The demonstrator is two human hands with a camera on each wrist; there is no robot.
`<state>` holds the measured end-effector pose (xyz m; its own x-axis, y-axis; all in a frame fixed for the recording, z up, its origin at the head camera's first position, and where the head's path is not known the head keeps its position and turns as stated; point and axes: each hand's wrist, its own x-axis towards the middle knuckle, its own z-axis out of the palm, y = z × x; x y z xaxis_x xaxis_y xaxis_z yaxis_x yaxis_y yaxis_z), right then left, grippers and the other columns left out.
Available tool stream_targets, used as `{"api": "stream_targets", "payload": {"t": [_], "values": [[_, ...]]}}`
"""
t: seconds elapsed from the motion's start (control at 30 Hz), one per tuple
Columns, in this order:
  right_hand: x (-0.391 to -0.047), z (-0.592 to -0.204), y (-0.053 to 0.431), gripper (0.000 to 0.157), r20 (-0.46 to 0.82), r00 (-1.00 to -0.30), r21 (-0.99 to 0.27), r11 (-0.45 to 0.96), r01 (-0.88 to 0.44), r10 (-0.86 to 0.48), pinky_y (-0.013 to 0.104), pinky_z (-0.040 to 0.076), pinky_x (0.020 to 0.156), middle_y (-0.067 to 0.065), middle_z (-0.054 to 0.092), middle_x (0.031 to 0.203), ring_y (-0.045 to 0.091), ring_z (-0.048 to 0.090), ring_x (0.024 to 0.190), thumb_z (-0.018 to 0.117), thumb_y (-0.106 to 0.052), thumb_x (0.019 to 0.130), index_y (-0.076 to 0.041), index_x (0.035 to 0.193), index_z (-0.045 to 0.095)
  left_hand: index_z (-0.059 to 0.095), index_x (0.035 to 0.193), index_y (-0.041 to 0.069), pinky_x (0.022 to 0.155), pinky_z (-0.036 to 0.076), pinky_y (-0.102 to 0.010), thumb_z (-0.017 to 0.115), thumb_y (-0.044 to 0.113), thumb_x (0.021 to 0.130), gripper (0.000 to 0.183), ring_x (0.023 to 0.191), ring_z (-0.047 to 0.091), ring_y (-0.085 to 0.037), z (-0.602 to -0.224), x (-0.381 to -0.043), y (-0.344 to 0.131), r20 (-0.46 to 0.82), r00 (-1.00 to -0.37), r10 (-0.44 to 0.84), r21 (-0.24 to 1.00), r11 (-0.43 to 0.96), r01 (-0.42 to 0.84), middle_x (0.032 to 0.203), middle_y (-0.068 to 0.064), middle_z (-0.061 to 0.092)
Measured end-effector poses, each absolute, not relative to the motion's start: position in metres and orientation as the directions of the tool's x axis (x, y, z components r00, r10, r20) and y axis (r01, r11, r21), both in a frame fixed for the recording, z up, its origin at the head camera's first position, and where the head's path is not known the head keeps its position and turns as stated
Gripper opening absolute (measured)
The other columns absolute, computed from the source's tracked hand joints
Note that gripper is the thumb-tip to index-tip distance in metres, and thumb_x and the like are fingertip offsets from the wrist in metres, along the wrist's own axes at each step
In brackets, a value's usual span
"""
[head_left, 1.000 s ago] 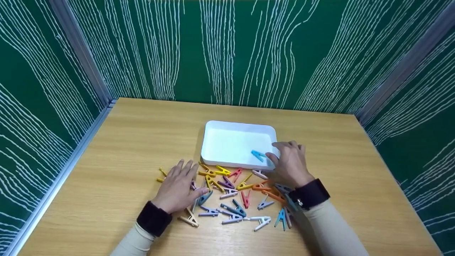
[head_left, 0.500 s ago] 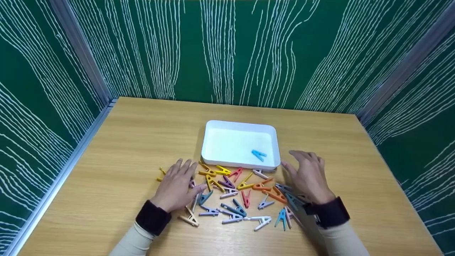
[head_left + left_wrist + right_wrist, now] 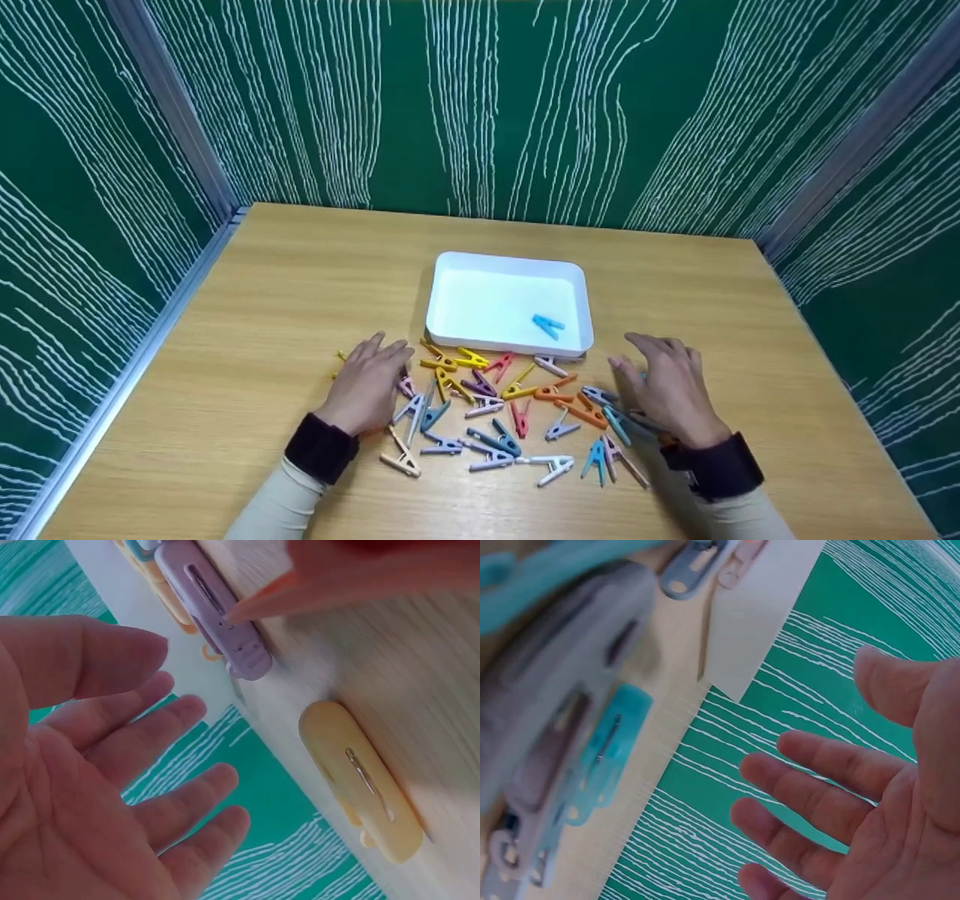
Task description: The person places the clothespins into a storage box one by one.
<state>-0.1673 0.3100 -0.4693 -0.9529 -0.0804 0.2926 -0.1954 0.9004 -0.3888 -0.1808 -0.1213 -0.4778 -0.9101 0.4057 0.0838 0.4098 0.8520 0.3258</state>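
Note:
My left hand [image 3: 367, 386] is over the left edge of a spread of clothespins, fingers relaxed and nothing in them. In the left wrist view a lilac clothespin [image 3: 214, 611] and a yellow clothespin [image 3: 360, 784] lie beyond its loose fingers. Off the right side of the spread, my right hand [image 3: 671, 390] is held with spread fingers and an empty palm. A turquoise clothespin [image 3: 611, 754] and a blurred grey clothespin [image 3: 562, 667] show beside it in the right wrist view. One blue clothespin [image 3: 548, 325] lies inside the white tray [image 3: 480, 343].
Several clothespins lie between the hands, among them a yellow one [image 3: 472, 358], a purple one [image 3: 480, 384], an orange one [image 3: 581, 414] and a white one [image 3: 555, 471]. The wooden table [image 3: 315, 270] meets green walls [image 3: 405, 112] with white lines.
My right hand has drawn back from the tray's right edge, to the right and nearer the body. The left hand has turned slightly, its thumb now tucked from view. The blue clothespin stays in the tray.

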Motion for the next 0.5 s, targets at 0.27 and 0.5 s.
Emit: {"api": "stream_targets", "payload": {"t": [0.27, 0.5], "values": [[-0.159, -0.473, 0.307, 0.051, 0.28, -0.953, -0.414, 0.881, -0.227, -0.114, 0.059, 0.031, 0.097, 0.024, 0.064, 0.132, 0.045, 0.051, 0.123, 0.067, -0.036, 0.101, 0.0, 0.137, 0.062, 0.061, 0.139, 0.003, 0.123, 0.021, -0.055, 0.052, -0.012, 0.091, 0.051, 0.146, 0.035, -0.046, -0.477, -0.184, -0.121, 0.066, -0.895, 0.441, 0.34, 0.834, 0.436, 0.145, -0.017, 0.057], [-0.154, -0.473, 0.301, 0.055, 0.262, -0.957, -0.41, 0.884, -0.225, -0.122, 0.061, 0.031, 0.099, 0.024, 0.065, 0.132, 0.046, 0.052, 0.124, 0.066, -0.042, 0.1, -0.002, 0.137, 0.062, 0.066, 0.131, 0.003, 0.12, 0.025, -0.061, 0.055, -0.025, 0.079, 0.061, 0.139, 0.043, -0.05, -0.475, -0.189, -0.122, 0.094, -0.882, 0.463, 0.317, 0.825, 0.467, 0.137, -0.017, 0.064]]}}
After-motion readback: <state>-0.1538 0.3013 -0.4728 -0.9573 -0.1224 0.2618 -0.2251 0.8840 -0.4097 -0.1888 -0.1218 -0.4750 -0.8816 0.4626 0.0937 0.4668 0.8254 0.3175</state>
